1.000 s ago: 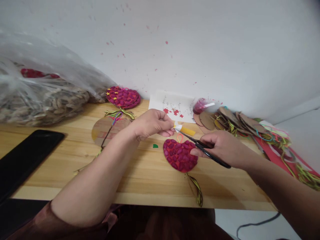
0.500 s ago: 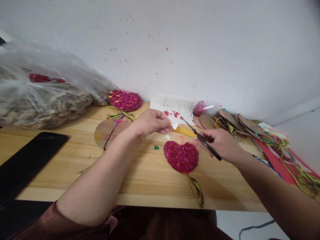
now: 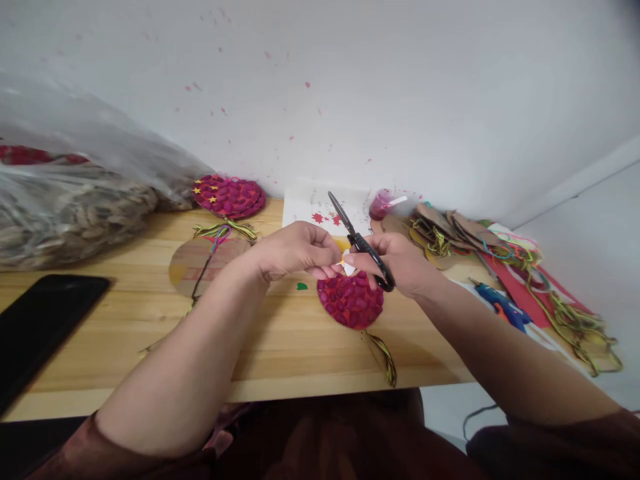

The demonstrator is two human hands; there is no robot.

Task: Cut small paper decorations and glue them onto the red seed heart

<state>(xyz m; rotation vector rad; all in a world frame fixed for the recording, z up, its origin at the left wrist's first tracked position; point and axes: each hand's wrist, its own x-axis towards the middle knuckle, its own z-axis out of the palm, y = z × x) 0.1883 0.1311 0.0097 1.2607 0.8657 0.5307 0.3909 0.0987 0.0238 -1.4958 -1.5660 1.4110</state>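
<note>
My left hand pinches a tiny yellow piece, perhaps a star, with a small white paper scrap right against it. My right hand keeps black-handled scissors in its grip, blades pointing up and away. Its thumb and fingertips meet the white scrap, so both hands come together there. Just below lies a heart-like red disc covered in magenta seed-like pieces, its top hidden by my right hand. A yellow-green and dark tassel trails from it. A green scrap lies to the left.
At the left are a clear bag of brown pieces and a black phone-like slab. Magenta discs with yellow stars sit farther back. White paper bears red stars. Rightward are a pink cup, cardboard shapes and a blue glue gun.
My right hand has moved left and in to my left hand, and the scissors now point more upward. The view has shifted right, bringing the glue gun into sight.
</note>
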